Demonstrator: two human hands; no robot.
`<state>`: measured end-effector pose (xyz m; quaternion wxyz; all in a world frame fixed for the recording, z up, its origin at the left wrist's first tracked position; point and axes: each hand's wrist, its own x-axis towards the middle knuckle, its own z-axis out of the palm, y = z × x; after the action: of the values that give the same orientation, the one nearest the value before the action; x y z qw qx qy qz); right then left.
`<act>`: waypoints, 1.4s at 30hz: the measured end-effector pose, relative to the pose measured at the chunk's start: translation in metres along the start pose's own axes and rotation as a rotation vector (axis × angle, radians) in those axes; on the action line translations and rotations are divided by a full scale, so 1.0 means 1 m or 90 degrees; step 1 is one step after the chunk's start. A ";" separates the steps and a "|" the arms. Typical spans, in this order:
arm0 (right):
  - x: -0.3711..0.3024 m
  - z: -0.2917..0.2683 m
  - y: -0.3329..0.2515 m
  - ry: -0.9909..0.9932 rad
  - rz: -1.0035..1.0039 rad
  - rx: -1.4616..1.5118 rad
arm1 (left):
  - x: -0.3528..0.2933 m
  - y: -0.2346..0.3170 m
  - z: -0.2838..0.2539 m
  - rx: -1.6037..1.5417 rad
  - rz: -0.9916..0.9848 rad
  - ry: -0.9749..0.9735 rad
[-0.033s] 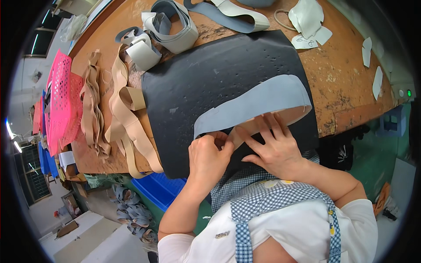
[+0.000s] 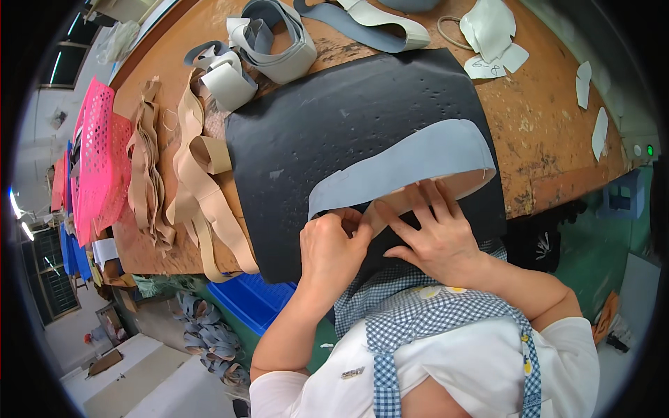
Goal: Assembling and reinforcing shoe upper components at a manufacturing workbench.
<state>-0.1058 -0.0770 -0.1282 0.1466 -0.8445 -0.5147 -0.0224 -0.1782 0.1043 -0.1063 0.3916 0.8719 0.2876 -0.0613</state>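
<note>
A looped strip of material (image 2: pixel 411 153), grey-blue outside and tan inside, stands on edge on a black mat (image 2: pixel 300 139). At the loop's near left end, my left hand (image 2: pixel 331 247) pinches the strip between thumb and fingers. My right hand (image 2: pixel 435 233) lies with fingers spread against the strip's near side, the fingertips reaching its tan inner face. The fingertips of my left hand are partly hidden by the strip and the hand itself.
Left of the mat lie tan strips (image 2: pixel 216 216) and a brown bundle (image 2: pixel 145 174), beside a pink perforated basket (image 2: pixel 97 160). Rolled grey-and-white strips (image 2: pixel 289 59) sit at the back. White pattern pieces (image 2: pixel 488 31) are at back right. A blue bin (image 2: pixel 254 299) stands below the table edge.
</note>
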 end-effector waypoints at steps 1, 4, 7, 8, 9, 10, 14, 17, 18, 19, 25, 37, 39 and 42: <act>0.001 0.000 -0.001 -0.001 -0.004 -0.001 | 0.000 0.001 0.000 -0.003 -0.002 0.003; 0.001 0.003 -0.003 -0.014 -0.021 0.000 | -0.004 0.004 0.006 0.056 0.060 0.065; 0.000 0.016 -0.003 -0.005 -0.104 0.069 | -0.009 -0.002 0.012 0.059 0.084 0.111; 0.000 0.016 -0.002 0.002 -0.109 0.079 | -0.012 -0.007 0.013 0.073 0.125 0.142; 0.000 0.017 -0.001 0.009 -0.113 0.088 | -0.015 -0.009 0.012 0.074 0.124 0.141; 0.001 0.017 -0.003 0.008 -0.114 0.091 | -0.020 -0.010 0.009 0.017 0.092 0.124; 0.000 0.017 -0.005 0.021 -0.109 0.062 | -0.023 -0.017 0.005 -0.110 0.033 0.088; -0.004 0.020 -0.004 0.016 -0.111 0.043 | -0.020 -0.016 0.004 -0.159 0.003 0.073; -0.005 0.021 -0.003 0.009 -0.114 0.037 | -0.020 -0.015 0.004 -0.160 -0.004 0.071; -0.006 0.022 -0.003 0.010 -0.115 0.038 | -0.020 -0.015 0.004 -0.161 -0.011 0.070; -0.004 0.021 -0.006 0.010 -0.117 0.087 | -0.022 -0.024 0.011 -0.080 0.054 0.137; -0.002 0.020 -0.010 0.002 -0.104 0.038 | -0.040 -0.024 0.016 -0.267 -0.030 0.165; -0.001 0.019 -0.010 0.001 -0.115 0.029 | -0.039 -0.026 0.017 -0.251 -0.037 0.166; -0.003 0.020 -0.010 -0.007 -0.117 0.044 | -0.037 -0.028 0.018 -0.232 -0.036 0.186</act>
<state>-0.1178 -0.0700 -0.1459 0.1703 -0.7880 -0.5915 -0.0131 -0.2222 0.0896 -0.1245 0.4949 0.7781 0.3715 0.1076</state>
